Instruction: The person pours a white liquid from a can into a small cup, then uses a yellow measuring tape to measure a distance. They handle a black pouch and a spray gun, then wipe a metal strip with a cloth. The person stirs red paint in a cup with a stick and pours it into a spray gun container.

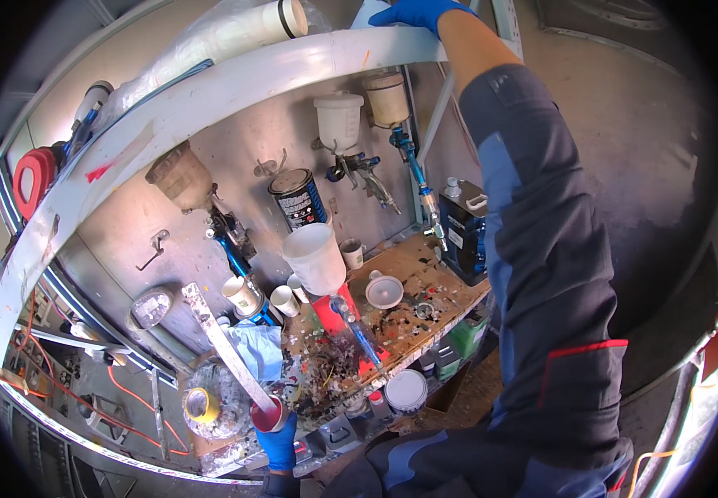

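Observation:
Down at the bench's near edge, my left hand (278, 444), in a blue glove, is closed around a small cup (269, 418) with red paint inside. A long paint-smeared stir stick (227, 344) stands tilted in the cup, leaning left. My right hand (422, 12), also gloved in blue, is stretched up over the top shelf (325, 55), its fingers extended beside a whitish item (367, 14). The frame's upper edge cuts off part of that hand. A spray gun with a white cup (315, 257) stands on a red holder (336, 309) on the workbench (425, 266).
More spray guns (340, 124) hang on the back wall. Paper cups (286, 300), a blue cloth (257, 350), a yellow tape roll (201, 405) and a dark metal can (463, 228) occupy the bench. A wrapped white roll (242, 33) lies on the shelf; tubs (406, 390) sit below.

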A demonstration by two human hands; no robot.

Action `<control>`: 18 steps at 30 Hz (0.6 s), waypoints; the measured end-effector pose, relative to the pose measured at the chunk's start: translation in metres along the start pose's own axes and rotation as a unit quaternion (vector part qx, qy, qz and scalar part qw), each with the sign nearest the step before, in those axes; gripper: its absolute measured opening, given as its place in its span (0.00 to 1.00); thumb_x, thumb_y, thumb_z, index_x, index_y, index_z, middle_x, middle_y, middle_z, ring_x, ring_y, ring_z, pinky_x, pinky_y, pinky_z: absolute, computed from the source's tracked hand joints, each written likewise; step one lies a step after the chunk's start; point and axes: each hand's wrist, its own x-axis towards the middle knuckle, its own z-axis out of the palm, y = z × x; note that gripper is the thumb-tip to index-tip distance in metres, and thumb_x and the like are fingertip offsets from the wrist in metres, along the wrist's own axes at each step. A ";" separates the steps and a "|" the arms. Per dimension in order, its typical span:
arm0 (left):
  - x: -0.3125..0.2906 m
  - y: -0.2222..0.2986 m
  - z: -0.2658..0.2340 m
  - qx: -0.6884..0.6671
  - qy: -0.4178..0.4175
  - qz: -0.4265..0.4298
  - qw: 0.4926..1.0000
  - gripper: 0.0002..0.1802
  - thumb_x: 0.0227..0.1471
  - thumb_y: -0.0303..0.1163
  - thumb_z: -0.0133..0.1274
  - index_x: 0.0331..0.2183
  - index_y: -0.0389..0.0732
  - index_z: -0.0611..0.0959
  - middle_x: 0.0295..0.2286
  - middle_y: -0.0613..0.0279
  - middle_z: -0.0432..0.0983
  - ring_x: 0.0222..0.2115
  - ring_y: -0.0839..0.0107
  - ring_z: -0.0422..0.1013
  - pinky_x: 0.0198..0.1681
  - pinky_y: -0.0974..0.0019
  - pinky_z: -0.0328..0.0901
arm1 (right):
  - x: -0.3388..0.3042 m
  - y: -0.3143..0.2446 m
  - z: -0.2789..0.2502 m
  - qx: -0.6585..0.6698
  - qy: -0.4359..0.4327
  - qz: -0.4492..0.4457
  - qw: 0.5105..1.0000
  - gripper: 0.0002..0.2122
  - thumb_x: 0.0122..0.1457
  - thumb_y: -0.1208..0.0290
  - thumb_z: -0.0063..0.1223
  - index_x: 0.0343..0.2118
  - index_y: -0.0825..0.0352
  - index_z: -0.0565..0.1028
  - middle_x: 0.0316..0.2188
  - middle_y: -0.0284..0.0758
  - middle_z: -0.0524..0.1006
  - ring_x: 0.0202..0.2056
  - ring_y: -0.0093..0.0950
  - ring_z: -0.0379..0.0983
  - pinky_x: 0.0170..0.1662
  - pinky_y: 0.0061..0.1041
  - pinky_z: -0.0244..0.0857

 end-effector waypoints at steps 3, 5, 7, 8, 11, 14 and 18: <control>-0.004 0.000 0.006 -0.008 0.010 -0.016 1.000 0.44 0.38 0.27 0.68 0.56 0.35 0.65 0.47 0.58 0.70 0.47 0.67 0.68 0.52 0.64 0.63 | 0.014 0.003 0.007 0.153 -0.040 0.053 0.986 0.25 0.47 0.52 0.65 0.36 0.74 0.80 0.35 0.48 0.80 0.37 0.40 0.78 0.42 0.37 0.69; -0.007 0.003 0.012 -0.018 0.023 -0.051 0.998 0.43 0.38 0.26 0.68 0.56 0.36 0.65 0.46 0.58 0.70 0.46 0.68 0.68 0.52 0.64 0.64 | 0.026 0.004 0.012 0.275 0.015 0.075 0.959 0.25 0.48 0.52 0.65 0.36 0.74 0.80 0.34 0.48 0.80 0.35 0.39 0.78 0.40 0.35 0.69; -0.010 0.008 0.018 -0.012 0.019 -0.021 1.000 0.43 0.39 0.25 0.67 0.56 0.36 0.65 0.46 0.59 0.70 0.46 0.68 0.69 0.51 0.65 0.64 | 0.035 0.008 0.011 0.222 0.070 0.016 0.972 0.24 0.50 0.51 0.63 0.36 0.74 0.80 0.32 0.47 0.81 0.32 0.37 0.78 0.36 0.35 0.69; -0.011 0.010 0.020 -0.001 0.023 -0.024 0.999 0.42 0.39 0.25 0.67 0.56 0.36 0.66 0.46 0.59 0.70 0.46 0.68 0.69 0.51 0.65 0.64 | 0.037 0.010 0.011 0.195 0.097 -0.013 0.976 0.24 0.51 0.51 0.62 0.35 0.74 0.80 0.31 0.47 0.81 0.30 0.36 0.78 0.34 0.35 0.69; -0.011 0.017 0.027 0.000 0.017 -0.006 1.000 0.41 0.39 0.25 0.67 0.55 0.36 0.66 0.45 0.60 0.71 0.46 0.68 0.69 0.51 0.65 0.64 | 0.031 0.014 0.004 0.341 0.124 0.068 0.929 0.22 0.55 0.51 0.57 0.37 0.71 0.80 0.29 0.42 0.81 0.27 0.31 0.76 0.29 0.32 0.67; -0.007 0.020 0.029 -0.032 0.010 -0.028 0.999 0.41 0.40 0.25 0.67 0.55 0.36 0.66 0.46 0.59 0.71 0.46 0.69 0.69 0.51 0.64 0.64 | 0.012 0.012 0.000 0.492 0.099 0.046 0.864 0.22 0.55 0.53 0.58 0.38 0.71 0.80 0.30 0.37 0.80 0.29 0.28 0.76 0.31 0.28 0.67; -0.001 0.017 0.026 0.000 0.012 -0.006 1.000 0.41 0.40 0.25 0.67 0.55 0.36 0.66 0.46 0.59 0.71 0.46 0.68 0.69 0.51 0.64 0.64 | 0.001 0.005 -0.003 0.425 0.086 0.046 0.900 0.21 0.54 0.55 0.59 0.39 0.72 0.80 0.32 0.38 0.81 0.31 0.28 0.76 0.33 0.29 0.67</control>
